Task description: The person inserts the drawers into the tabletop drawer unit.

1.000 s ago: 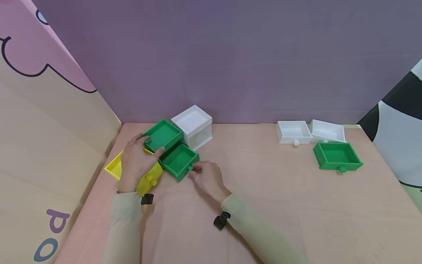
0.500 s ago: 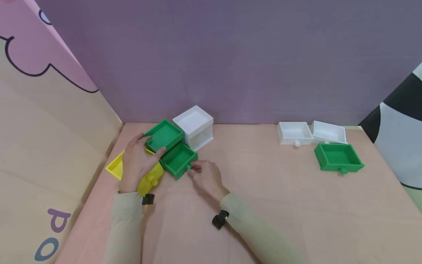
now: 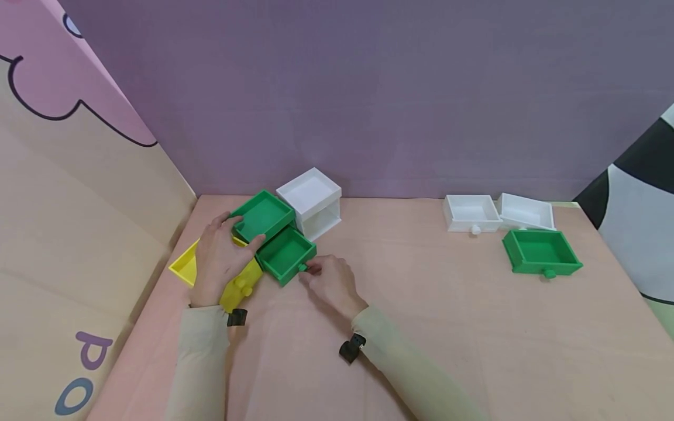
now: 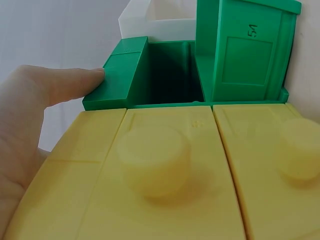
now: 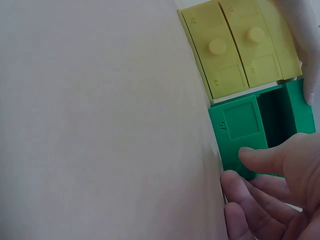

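A small green drawer cabinet (image 3: 262, 214) stands at the left, its lower drawer (image 3: 286, 255) sticking out. The upper slot (image 4: 172, 75) shows as a dark opening in the left wrist view. My left hand (image 3: 218, 260) holds the cabinet, thumb near its front and fingers at its left side. My right hand (image 3: 334, 285) pinches the round knob of the pulled-out drawer; in the right wrist view the thumb (image 5: 262, 159) lies against the drawer front and covers the knob. Under my left hand and forearm is a yellow cabinet (image 3: 238, 289) with two knobbed drawers, partly hidden.
A white cabinet (image 3: 310, 196) with an open front slot touches the green one at the back. Two white drawers (image 3: 470, 211) and a loose green drawer (image 3: 542, 251) lie at the right on the pink tabletop (image 3: 421, 292). A purple-grey backdrop (image 3: 368, 99) rises behind.
The lower green drawer has slid slightly inward, toward the cabinet, with my right hand following. My left hand has kept its place on the cabinet. Little differs over the last half second.
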`<state>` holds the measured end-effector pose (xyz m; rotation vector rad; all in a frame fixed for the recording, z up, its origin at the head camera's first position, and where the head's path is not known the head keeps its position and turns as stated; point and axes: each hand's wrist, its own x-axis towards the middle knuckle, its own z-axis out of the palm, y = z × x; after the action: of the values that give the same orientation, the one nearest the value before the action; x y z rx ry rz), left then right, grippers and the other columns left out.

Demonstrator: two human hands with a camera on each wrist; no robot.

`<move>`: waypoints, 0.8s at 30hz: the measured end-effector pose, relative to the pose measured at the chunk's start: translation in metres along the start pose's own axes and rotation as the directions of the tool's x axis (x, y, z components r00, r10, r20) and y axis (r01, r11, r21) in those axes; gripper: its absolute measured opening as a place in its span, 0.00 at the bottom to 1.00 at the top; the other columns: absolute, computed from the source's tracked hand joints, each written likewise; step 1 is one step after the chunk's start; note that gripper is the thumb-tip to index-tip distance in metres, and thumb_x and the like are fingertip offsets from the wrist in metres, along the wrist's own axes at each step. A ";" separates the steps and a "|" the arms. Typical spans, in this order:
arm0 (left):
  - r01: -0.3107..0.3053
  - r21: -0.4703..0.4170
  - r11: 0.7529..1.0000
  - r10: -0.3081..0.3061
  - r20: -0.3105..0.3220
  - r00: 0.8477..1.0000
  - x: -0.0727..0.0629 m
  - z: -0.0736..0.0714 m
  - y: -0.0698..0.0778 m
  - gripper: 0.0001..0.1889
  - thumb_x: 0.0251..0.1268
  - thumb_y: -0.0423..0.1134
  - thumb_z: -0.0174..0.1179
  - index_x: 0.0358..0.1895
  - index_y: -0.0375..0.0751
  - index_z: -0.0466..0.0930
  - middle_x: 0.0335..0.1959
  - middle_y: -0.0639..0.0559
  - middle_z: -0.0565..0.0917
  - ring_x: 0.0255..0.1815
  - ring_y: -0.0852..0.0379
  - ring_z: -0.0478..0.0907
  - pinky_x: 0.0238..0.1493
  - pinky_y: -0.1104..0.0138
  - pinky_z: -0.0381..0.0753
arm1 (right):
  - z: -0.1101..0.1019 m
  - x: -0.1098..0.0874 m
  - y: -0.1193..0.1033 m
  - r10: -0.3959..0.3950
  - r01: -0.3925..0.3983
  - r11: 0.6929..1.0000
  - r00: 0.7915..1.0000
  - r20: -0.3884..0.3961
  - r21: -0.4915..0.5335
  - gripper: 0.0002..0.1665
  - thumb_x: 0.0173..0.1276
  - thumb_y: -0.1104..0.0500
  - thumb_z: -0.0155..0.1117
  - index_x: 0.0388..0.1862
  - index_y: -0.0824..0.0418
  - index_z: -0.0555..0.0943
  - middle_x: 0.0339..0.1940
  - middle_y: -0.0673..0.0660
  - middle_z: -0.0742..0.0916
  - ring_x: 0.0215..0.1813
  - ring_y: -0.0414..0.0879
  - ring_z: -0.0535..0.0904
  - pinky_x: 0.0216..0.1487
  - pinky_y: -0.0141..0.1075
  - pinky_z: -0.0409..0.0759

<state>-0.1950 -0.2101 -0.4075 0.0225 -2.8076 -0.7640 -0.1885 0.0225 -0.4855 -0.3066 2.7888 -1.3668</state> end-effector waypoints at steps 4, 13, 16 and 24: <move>0.001 -0.004 1.000 -0.001 0.003 1.000 0.001 0.000 0.000 0.37 0.70 0.57 0.65 0.71 0.31 0.77 0.79 0.30 0.69 0.78 0.29 0.67 0.75 0.36 0.69 | 0.001 0.002 0.000 -0.001 0.001 1.000 1.000 0.000 -0.017 0.09 0.69 0.56 0.76 0.45 0.56 0.94 0.38 0.50 0.95 0.48 0.49 0.91 0.49 0.45 0.85; -0.001 0.006 1.000 0.001 0.007 1.000 0.001 0.001 -0.001 0.38 0.70 0.58 0.65 0.72 0.30 0.77 0.79 0.30 0.69 0.78 0.29 0.67 0.76 0.36 0.69 | 0.003 0.003 0.000 -0.013 0.013 1.000 0.999 -0.032 0.009 0.12 0.71 0.56 0.74 0.50 0.58 0.93 0.42 0.52 0.96 0.48 0.48 0.93 0.53 0.48 0.87; -0.001 0.008 1.000 0.001 0.009 1.000 0.001 0.001 -0.001 0.38 0.70 0.58 0.64 0.72 0.30 0.76 0.79 0.30 0.69 0.78 0.29 0.67 0.76 0.37 0.69 | 0.004 0.003 -0.001 -0.007 0.008 1.000 0.999 -0.032 0.025 0.12 0.71 0.56 0.74 0.50 0.58 0.93 0.43 0.53 0.96 0.48 0.48 0.93 0.53 0.48 0.87; 0.012 0.014 1.000 -0.012 0.019 1.000 0.001 0.000 0.000 0.38 0.70 0.57 0.64 0.73 0.31 0.76 0.80 0.31 0.69 0.78 0.30 0.67 0.76 0.36 0.69 | 0.007 0.005 -0.002 -0.013 0.014 1.000 0.999 -0.030 0.022 0.12 0.72 0.56 0.73 0.51 0.58 0.93 0.41 0.52 0.95 0.49 0.49 0.92 0.50 0.47 0.86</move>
<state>-0.1961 -0.2101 -0.4071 0.0345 -2.8331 -0.7508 -0.1927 0.0150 -0.4872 -0.3071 2.7983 -1.4160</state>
